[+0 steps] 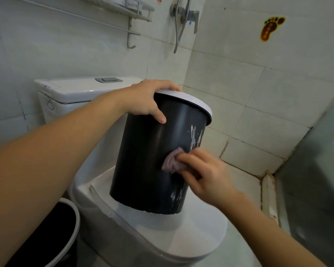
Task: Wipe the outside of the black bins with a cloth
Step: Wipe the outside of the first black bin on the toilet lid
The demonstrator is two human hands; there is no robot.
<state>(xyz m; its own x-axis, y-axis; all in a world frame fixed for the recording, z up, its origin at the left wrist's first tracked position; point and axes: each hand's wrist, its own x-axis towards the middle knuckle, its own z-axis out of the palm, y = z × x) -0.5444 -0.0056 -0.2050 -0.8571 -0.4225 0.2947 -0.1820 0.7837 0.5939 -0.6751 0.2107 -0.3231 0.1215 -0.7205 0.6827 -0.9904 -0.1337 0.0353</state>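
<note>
A black bin (pixel 143 162) with a white rim stands tilted on the closed toilet lid (pixel 191 237). My left hand (pixel 145 101) grips its rim from above, thumb down on the near side. My right hand (pixel 202 174) holds a crumpled purple cloth (pixel 172 160) and presses it against the bin's right side. White soapy streaks mark the wall above and below the cloth. A second black bin (pixel 52 237) with a white rim sits on the floor at the lower left, partly hidden by my left forearm.
The white toilet tank (pixel 69 93) stands behind the bin. A towel rack (pixel 131 18) and a shower valve with hose (pixel 185 16) hang on the tiled wall. A glass panel (pixel 316 170) closes off the right side.
</note>
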